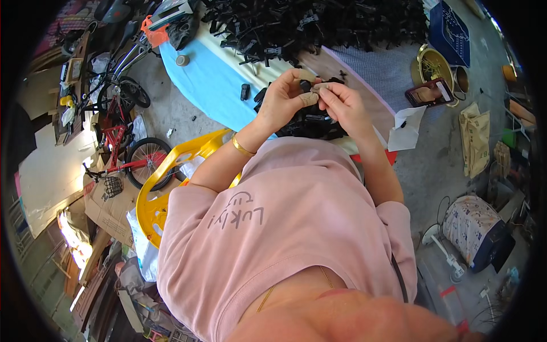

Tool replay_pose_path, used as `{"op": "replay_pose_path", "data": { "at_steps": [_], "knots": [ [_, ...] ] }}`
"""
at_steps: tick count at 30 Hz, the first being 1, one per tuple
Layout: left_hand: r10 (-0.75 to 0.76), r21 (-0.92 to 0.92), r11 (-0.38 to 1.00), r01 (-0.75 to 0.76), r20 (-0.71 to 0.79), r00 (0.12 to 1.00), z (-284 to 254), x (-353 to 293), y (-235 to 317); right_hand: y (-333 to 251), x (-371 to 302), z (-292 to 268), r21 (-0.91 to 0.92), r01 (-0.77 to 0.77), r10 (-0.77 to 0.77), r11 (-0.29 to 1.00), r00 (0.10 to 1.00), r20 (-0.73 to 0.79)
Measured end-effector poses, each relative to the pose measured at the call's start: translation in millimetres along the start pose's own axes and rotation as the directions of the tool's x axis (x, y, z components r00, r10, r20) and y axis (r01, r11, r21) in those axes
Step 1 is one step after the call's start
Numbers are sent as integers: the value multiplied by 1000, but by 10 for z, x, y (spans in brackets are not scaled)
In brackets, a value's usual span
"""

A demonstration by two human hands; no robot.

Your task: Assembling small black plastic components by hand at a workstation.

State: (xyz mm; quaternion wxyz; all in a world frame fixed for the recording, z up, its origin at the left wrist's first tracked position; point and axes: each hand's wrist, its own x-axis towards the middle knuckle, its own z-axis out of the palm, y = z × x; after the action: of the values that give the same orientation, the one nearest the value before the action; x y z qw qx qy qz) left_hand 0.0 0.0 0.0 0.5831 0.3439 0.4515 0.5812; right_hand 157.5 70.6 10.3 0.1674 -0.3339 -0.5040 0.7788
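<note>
My left hand (281, 101) and my right hand (343, 106) meet just in front of me, with beige covers on some fingertips. Between the left thumb and fingers sits a small black plastic piece (306, 86), mostly hidden by the fingers. The right thumb and forefinger pinch close together right at its side; what they grip is too small to make out. Below both hands lies a heap of similar black plastic pieces (318, 126). One loose black piece (245, 92) rests on the light-blue cloth (202, 85) to the left.
A large pile of black plastic pieces (325, 25) covers the far side. At right are a phone (428, 93), a gold-coloured pot (423, 57), a blue crate (450, 34) and white paper (405, 129). A yellow plastic chair (149, 196) and red bicycle (117, 139) stand left.
</note>
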Motion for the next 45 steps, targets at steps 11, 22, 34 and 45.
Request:
{"op": "replay_pose_path", "data": {
  "at_steps": [11,22,34,45],
  "knots": [
    [89,185,980,-78,-52,995,66,-118,68,29,-55,118,-166,77,-84,983,996,-35],
    [159,585,803,-114,-27,987,103,-184,0,112,-72,81,-183,19,-46,983,988,-147],
    [43,768,607,-202,223,974,181,-220,478,-97,-207,-57,-547,337,-390,766,921,20],
    [-291,-257,885,389,347,892,52,-220,240,-223,-184,-117,-250,471,-413,846,875,251]
  ]
}}
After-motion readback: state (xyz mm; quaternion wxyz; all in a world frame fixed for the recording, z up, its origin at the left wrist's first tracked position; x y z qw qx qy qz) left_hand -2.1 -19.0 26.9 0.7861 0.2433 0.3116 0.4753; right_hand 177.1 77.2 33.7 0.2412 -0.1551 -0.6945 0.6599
